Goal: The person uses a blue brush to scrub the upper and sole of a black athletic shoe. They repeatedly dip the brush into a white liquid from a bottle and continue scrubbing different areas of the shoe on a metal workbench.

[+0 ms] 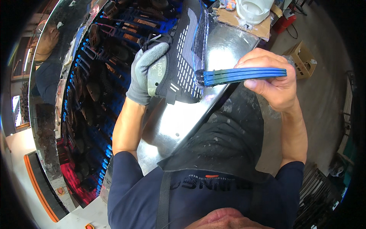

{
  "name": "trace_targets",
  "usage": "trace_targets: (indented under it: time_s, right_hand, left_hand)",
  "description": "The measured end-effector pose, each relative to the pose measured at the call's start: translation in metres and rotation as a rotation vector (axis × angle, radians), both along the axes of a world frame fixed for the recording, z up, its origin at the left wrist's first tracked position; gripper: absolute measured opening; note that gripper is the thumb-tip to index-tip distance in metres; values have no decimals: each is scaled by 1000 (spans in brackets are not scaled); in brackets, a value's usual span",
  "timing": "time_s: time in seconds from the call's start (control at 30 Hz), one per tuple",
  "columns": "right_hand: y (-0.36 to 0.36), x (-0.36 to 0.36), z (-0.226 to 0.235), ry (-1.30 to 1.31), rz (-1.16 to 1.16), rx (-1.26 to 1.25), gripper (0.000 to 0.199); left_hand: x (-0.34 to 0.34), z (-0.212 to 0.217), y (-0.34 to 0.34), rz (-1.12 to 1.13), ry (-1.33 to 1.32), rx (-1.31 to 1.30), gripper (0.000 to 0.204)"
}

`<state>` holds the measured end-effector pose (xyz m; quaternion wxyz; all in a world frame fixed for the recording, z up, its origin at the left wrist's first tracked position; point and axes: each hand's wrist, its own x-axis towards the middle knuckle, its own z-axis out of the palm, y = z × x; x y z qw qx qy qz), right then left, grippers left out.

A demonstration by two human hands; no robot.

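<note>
My left hand (146, 74), in a grey glove, is closed round a dark shoe upper (182, 70) with rows of white dashes. The shoe is held on its side, with its bottom edge facing right. My bare right hand (280, 82) pinches a brush (244, 75) with a flat, ribbed blue handle. Dark bristles at the brush's left end touch the shoe's bottom edge near its lower end. My left palm and part of the shoe's opening are hidden.
Beneath the shoe is a shiny metal table (167, 128). A rack conveyor (93, 87) with several dark shoes curves along the left. A white plastic container (253, 10) stands on cardboard (242, 23) at the back. On the right floor is an open cardboard box (301, 59).
</note>
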<state>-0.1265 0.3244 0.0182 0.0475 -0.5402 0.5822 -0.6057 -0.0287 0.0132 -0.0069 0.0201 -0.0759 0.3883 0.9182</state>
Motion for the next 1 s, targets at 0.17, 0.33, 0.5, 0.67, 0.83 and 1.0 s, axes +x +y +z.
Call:
trace_targets:
  time_s: [0.17, 0.33, 0.5, 0.67, 0.83, 1.0]
  right_hand:
    - [3, 0, 7, 151, -21, 26, 23]
    - [4, -2, 25, 351, -38, 44, 25]
    - [3, -9, 50, 634, -72, 146, 30]
    - [0, -9, 68, 851, -71, 212, 36]
    - [6, -8, 66, 1016, -149, 206, 37]
    - [-6, -8, 56, 1114, -208, 92, 34]
  left_hand:
    - [-7, -16, -18, -14, -5, 81, 33]
    - [-16, -14, -20, -60, 109, 196, 37]
    - [-18, -6, -15, 85, 180, -270, 38]
    - [-27, 28, 4, -191, 84, 220, 48]
    - [-40, 35, 11, -81, -16, 58, 55]
    - [-30, -7, -26, 38, 404, -828, 44]
